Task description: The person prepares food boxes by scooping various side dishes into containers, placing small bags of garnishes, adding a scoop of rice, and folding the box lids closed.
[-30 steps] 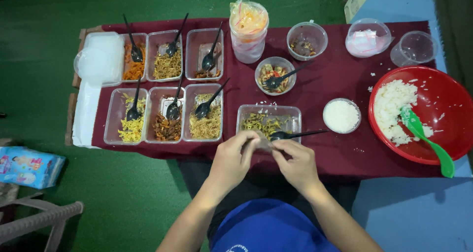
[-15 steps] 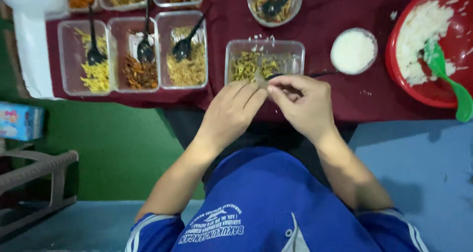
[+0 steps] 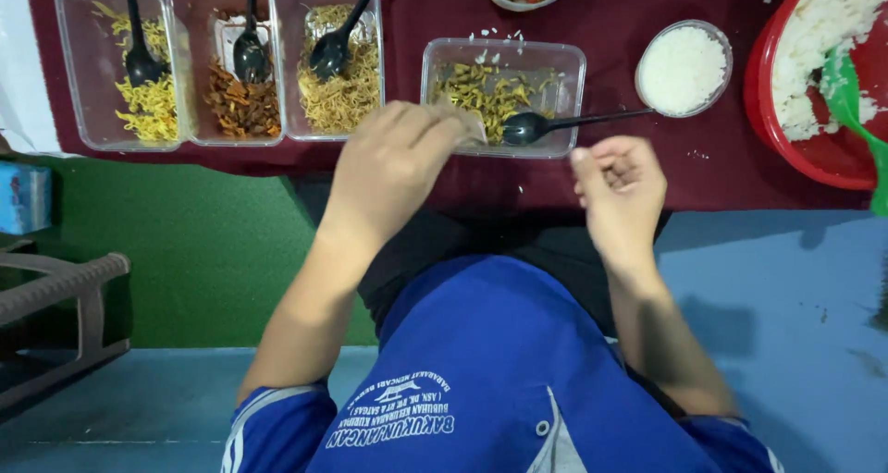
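Two hands hovered at the maroon cloth's (image 3: 647, 172) near edge: the left hand (image 3: 393, 163) pinched a small clear wrapper (image 3: 469, 124) over the rectangular container's (image 3: 502, 94) near-left corner, while the right hand (image 3: 618, 184), fingers loosely curled and holding nothing, stayed just beside the black spoon (image 3: 555, 124).

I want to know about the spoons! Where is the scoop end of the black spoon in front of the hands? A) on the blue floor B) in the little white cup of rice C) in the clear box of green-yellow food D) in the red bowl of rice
C: the black spoon has its scoop end inside the clear box of green-yellow food, with the handle pointing toward the little cup of rice.
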